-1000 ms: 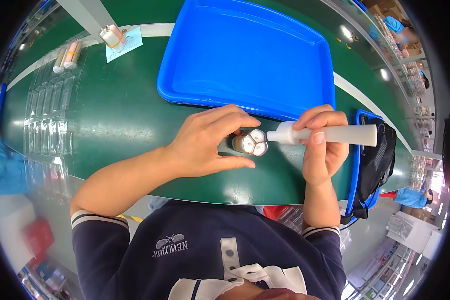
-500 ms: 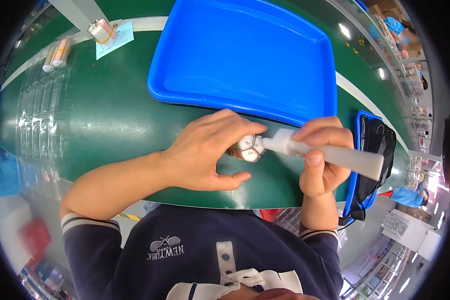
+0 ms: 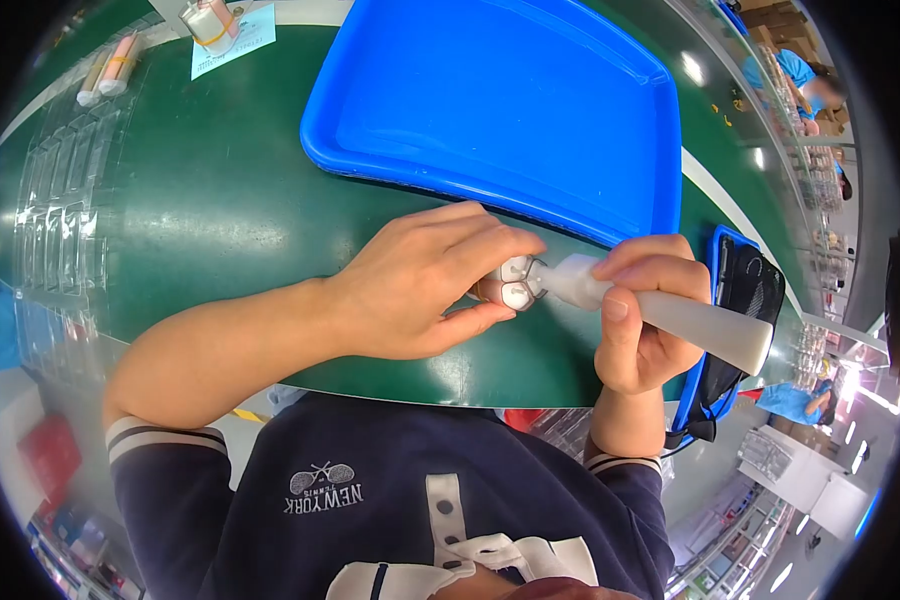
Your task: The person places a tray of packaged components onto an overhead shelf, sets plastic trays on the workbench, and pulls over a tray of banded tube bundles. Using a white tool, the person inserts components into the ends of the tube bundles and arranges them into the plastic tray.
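My left hand [image 3: 440, 280] curls round a small bundle of white-topped cylinders [image 3: 516, 284], thumb on the near side and fingers on the far side. The bundle's round ends face up and toward the right. In my right hand [image 3: 655, 310] is a white bottle [image 3: 710, 328] with a narrow nozzle, pinched between thumb and fingers near its neck. The bottle lies slanted, its nozzle pointing left at the bundle's tops. Whether the nozzle tip touches them is too blurred to tell.
A blue tray [image 3: 500, 110] lies beyond my hands. Clear plastic trays [image 3: 65, 190] and wrapped rolls [image 3: 120, 65] are at the left. Another bundle [image 3: 210, 25] stands on a paper slip [image 3: 235, 45]. A black mesh bag [image 3: 750, 290] sits at the right. A person in blue [image 3: 795, 70] is far right.
My left thumb has closed in on the bundle. The bottle has tilted, its wide end swinging toward my body, and its nozzle remains by the bundle. The view has shifted slightly.
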{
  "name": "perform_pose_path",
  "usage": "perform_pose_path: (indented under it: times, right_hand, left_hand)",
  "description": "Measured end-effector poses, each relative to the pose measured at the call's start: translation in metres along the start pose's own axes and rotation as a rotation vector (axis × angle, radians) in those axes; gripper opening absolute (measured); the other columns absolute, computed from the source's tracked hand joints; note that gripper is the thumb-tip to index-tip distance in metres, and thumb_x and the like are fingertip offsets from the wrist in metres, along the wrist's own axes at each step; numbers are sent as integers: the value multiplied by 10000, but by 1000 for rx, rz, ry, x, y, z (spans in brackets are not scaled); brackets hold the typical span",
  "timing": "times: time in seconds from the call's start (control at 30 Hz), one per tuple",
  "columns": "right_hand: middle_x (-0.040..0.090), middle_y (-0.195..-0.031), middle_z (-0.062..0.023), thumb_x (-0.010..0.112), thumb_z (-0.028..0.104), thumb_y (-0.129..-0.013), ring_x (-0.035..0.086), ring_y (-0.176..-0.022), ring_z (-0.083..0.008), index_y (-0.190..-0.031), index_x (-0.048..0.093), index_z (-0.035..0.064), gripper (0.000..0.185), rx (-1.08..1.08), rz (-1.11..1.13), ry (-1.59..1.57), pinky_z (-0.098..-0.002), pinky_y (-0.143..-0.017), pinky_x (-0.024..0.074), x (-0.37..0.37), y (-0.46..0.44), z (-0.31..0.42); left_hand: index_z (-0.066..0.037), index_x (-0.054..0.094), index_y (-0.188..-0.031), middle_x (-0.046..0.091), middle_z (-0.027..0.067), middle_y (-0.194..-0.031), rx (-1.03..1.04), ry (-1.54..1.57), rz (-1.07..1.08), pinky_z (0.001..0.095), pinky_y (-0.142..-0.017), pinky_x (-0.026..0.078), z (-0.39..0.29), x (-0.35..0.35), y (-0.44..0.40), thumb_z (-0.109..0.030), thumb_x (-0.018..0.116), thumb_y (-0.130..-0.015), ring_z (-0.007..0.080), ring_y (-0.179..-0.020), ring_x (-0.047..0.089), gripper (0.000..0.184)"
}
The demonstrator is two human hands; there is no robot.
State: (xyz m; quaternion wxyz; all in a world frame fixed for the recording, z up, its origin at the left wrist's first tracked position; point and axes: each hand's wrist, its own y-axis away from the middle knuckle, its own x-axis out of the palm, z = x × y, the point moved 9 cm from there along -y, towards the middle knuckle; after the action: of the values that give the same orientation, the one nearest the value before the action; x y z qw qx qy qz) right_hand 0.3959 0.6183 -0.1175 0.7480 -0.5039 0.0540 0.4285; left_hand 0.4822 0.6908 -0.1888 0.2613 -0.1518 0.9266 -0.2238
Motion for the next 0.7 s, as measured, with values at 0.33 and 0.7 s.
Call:
perform_pose_path:
  times: [0.33,0.7]
  right_hand:
    - [549,-758,-90,676,16,-730,554,-613,-214,-772,516,26,165,-3,27,-48,-282,-478,441,4,0,-6]
    - [515,-776,-115,573,167,-833,531,-675,-177,-833,495,-19,202,277,-157,-338,-253,-518,423,-18,12,-27]
  left_hand:
    - [-14,540,-1066,595,104,-909,-13,9,29,343,-648,454,2,2,0,-74,727,-639,253,-748,555,470]
    - [-11,530,-1091,594,111,-918,26,-91,-43,350,-629,473,-12,-12,-4,-94,696,-582,267,-766,573,541]
